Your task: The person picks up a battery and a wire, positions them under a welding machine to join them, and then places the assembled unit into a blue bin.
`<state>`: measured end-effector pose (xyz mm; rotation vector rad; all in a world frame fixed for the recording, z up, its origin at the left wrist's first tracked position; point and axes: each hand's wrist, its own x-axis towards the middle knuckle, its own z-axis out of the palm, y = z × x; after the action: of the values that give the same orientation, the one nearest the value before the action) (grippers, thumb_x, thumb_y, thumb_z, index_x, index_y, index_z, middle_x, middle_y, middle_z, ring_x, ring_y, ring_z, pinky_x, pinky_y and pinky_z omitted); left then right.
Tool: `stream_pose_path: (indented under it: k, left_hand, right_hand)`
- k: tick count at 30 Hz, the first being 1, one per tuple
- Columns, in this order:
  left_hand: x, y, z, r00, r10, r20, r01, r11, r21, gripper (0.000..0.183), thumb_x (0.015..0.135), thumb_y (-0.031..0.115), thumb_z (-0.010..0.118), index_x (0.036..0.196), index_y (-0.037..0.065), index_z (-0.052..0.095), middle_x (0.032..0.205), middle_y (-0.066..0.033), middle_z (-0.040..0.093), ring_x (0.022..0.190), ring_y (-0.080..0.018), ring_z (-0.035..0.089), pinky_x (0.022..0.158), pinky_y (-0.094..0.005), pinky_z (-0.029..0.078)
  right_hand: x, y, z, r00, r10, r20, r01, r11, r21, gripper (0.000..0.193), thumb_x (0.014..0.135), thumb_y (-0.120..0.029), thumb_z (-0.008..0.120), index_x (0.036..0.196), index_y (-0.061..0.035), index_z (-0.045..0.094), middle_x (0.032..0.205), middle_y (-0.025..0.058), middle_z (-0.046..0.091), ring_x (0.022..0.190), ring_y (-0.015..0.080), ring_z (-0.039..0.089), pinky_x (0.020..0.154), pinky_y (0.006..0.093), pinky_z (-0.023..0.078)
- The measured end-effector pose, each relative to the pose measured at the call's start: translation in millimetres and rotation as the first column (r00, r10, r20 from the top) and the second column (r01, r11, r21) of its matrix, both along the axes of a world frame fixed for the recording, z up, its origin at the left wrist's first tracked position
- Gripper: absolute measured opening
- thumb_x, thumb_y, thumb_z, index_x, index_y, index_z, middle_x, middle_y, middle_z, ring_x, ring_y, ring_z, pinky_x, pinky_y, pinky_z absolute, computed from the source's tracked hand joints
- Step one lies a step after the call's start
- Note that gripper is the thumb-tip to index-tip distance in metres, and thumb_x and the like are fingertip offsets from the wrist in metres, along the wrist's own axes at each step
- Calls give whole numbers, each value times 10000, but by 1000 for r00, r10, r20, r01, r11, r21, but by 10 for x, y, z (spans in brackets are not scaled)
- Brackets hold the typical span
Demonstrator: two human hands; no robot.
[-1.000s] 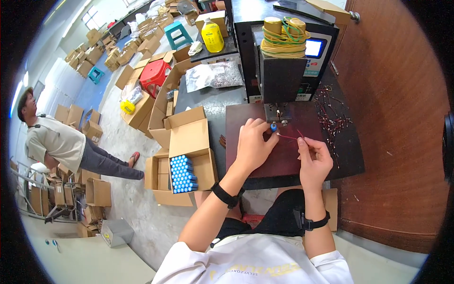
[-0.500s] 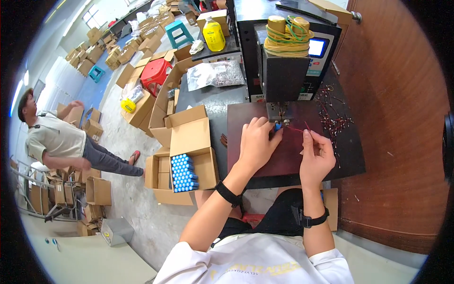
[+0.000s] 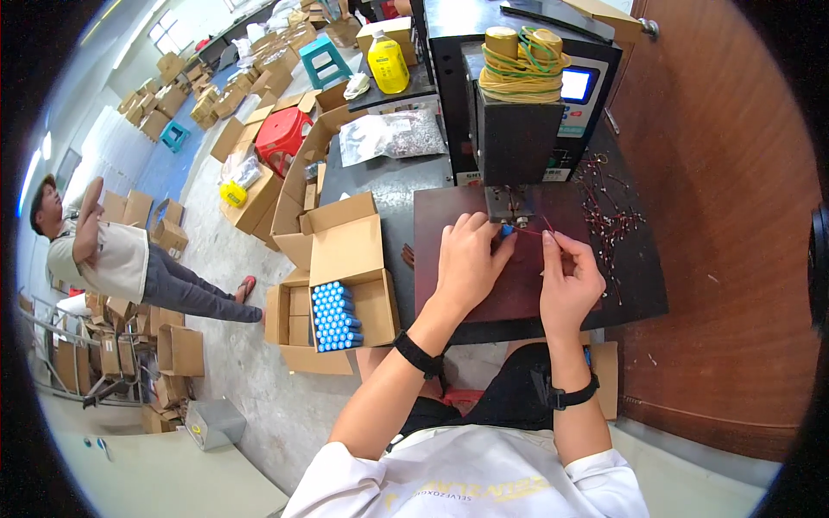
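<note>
Beneath the tip of a black spot welder (image 3: 518, 142), my left hand (image 3: 468, 263) is closed around a small blue cylindrical battery cell (image 3: 507, 231). Most of the cell is hidden by my fingers and the welder's electrodes (image 3: 515, 221). Just to the right, my right hand (image 3: 572, 281) pinches a thin red wire (image 3: 533, 231) between thumb and forefinger. The wire runs left toward the cell's end; whether it touches the cell I cannot tell. Both hands are over a dark red mat (image 3: 445, 216) on the black table (image 3: 393, 203).
Left of the mat stands an open cardboard box (image 3: 345, 246) with several blue battery cells (image 3: 335, 318). Loose thin wires (image 3: 611, 216) lie on the right. Behind are a plastic bag of small parts (image 3: 393, 136) and a yellow bottle (image 3: 389, 65). A person (image 3: 104, 250) stands far left.
My right hand has shifted slightly left with the red wire, closer to the cell. My left hand stays nearly still. The person at far left has raised and bent their arms.
</note>
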<state>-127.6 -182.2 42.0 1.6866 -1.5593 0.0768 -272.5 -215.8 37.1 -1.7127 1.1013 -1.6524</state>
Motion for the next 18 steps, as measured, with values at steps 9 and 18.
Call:
stream_pose_path:
  k: [9,18]
  left_hand:
    - [-5,10,52,999,5,-39,-3,998,56,221,863,233,749,883,15,715,875,-113,635,886,-326,586,781,-434,445]
    - [-12,113,146,994,-88,-68,92,995,46,296,835,269,798,1005,31,751,910,-99,654,895,-299,592,815,-412,454]
  right_hand:
    - [-3,-15,31,999,25,27,-26,999,32,83,939,-41,735,1001,11,716,774,-12,660,640,16,544,533,179,425]
    - [-136,183,211,979,72,192,-106,979,173,114,929,-43,747,1020,15,712,816,6,669,653,29,565,541,188,455]
